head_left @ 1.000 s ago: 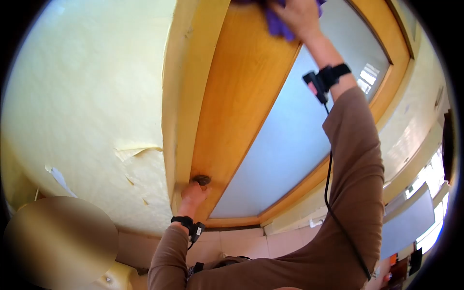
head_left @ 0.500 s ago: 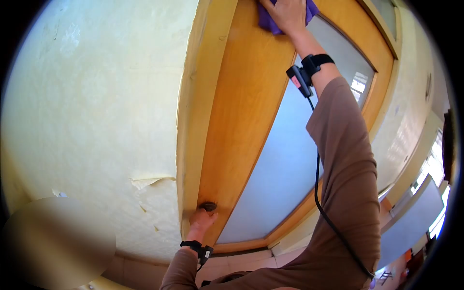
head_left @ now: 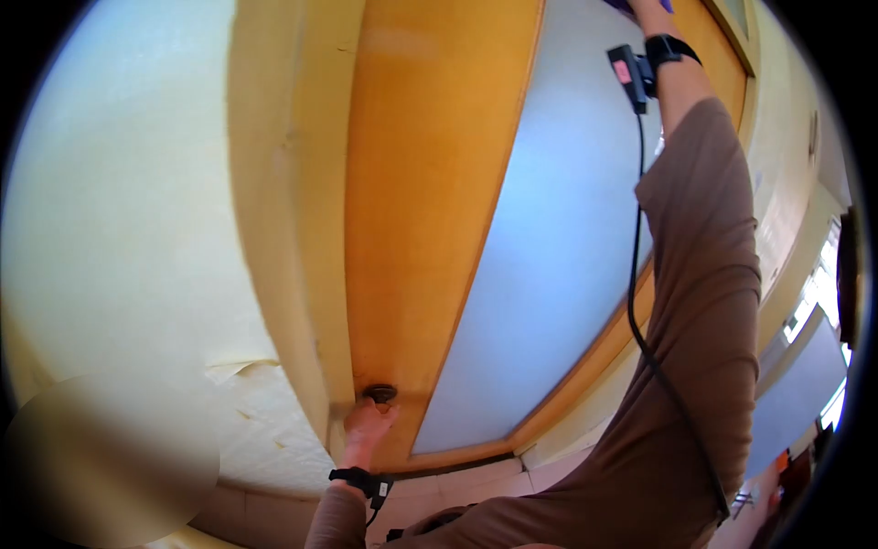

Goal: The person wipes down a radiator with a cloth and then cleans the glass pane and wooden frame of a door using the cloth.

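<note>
My left hand (head_left: 369, 423) is closed round a dark, round door knob (head_left: 380, 393) low on an orange-brown wooden door (head_left: 425, 183). The door has a tall frosted glass panel (head_left: 549, 247). At the top edge of the view my right hand (head_left: 651, 13) is mostly cut off, with its fingers out of sight. Bits of a purple cloth (head_left: 622, 5) show on both sides of it, high against the door. Both wrists wear black straps with small devices, and a black cable runs down beside my right arm.
A yellowish door frame (head_left: 315, 183) stands left of the door, beside a pale wall (head_left: 119, 201) with peeling paper. Pinkish floor tiles (head_left: 476, 483) lie below. At the far right are bright windows (head_left: 819, 284) and a grey panel (head_left: 797, 398).
My right hand has gone up and to the right with the purple cloth, mostly leaving the view. My left hand stays on the knob. The camera view has shifted, showing more of the door frame.
</note>
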A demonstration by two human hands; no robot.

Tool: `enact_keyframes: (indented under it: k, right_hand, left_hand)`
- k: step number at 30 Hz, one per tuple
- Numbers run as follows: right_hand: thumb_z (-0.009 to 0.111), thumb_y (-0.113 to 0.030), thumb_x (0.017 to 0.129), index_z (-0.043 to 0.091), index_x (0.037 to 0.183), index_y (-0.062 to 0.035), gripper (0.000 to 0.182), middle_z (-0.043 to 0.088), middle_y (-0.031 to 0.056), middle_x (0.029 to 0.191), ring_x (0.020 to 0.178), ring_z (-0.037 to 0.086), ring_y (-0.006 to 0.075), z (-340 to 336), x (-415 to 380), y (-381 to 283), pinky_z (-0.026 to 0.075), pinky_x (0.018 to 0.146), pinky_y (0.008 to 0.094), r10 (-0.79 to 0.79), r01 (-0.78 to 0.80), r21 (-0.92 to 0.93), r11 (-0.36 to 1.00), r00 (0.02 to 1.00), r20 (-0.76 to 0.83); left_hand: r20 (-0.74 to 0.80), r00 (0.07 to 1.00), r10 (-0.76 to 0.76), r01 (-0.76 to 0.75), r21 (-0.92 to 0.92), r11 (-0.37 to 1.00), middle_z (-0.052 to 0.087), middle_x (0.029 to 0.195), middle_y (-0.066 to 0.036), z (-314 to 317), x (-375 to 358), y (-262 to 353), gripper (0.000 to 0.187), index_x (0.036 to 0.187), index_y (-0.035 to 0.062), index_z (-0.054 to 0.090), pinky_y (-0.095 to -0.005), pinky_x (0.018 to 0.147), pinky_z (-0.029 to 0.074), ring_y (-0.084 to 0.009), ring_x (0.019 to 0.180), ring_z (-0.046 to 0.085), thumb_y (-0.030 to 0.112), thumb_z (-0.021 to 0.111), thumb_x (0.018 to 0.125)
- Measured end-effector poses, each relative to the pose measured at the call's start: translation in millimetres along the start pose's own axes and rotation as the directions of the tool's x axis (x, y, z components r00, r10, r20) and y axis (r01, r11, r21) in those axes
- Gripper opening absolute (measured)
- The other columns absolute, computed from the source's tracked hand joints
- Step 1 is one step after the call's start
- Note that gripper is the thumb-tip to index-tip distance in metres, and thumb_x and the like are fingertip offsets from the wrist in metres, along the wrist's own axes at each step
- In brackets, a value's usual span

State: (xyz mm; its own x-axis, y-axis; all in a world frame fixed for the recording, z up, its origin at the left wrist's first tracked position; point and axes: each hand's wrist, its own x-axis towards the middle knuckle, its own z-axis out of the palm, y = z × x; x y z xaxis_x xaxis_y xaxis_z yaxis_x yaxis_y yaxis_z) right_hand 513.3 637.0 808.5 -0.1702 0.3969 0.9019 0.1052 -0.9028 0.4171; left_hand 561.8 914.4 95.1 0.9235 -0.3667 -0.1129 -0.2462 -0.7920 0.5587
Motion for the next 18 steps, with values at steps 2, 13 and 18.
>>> enact_keyframes:
  k: [2, 13, 18]
  right_hand:
    - [0.063, -0.015, 0.080, 0.049, 0.115, 0.0006, 0.041, 0.057, 0.0191, 0.111, 0.106, 0.055, 0.0289, -30.7, -23.6, 46.8, 0.041, 0.094, 0.0359, 0.029, -0.032, -0.034, 0.999, 0.997, -0.068]
    - [0.052, 0.000, 0.086, 0.050, 0.114, -0.0015, 0.028, 0.058, 0.0076, 0.106, 0.103, 0.054, 0.0169, -146.3, -109.6, 164.9, 0.040, 0.093, 0.0260, 0.179, -0.189, 0.199, 0.961, 0.981, 0.070]
    - [0.049, -0.002, 0.090, 0.048, 0.116, -0.0011, 0.026, 0.057, 0.0087, 0.107, 0.085, 0.057, 0.0155, -170.8, -125.8, 232.2, 0.050, 0.070, 0.0250, 0.348, -0.372, 0.350, 0.860, 0.928, 0.130]
  left_hand:
    - [0.008, 1.000, 0.017, -0.017, -0.004, 1.000, 0.063, 0.102, -0.022, -5.6, -1.4, 4.6, 0.067, 0.105, -0.0008, 0.058, -0.0433, 0.082, 0.048, -0.0358, 0.095, 0.061, 0.058, 0.054, 0.074]
    - [-0.087, 0.996, 0.015, -0.013, 0.032, 0.999, 0.064, 0.086, -0.025, 22.4, 9.5, -21.8, 0.065, 0.099, -0.0042, 0.056, -0.0462, 0.076, 0.049, -0.0401, 0.084, 0.062, 0.056, 0.055, 0.075]
    - [-0.073, 0.996, -0.044, 0.039, -0.071, 0.997, 0.064, 0.083, -0.025, -1.6, -3.5, 2.6, 0.057, 0.100, -0.0036, 0.055, -0.0472, 0.071, 0.049, -0.0417, 0.079, 0.062, 0.047, 0.061, 0.074]
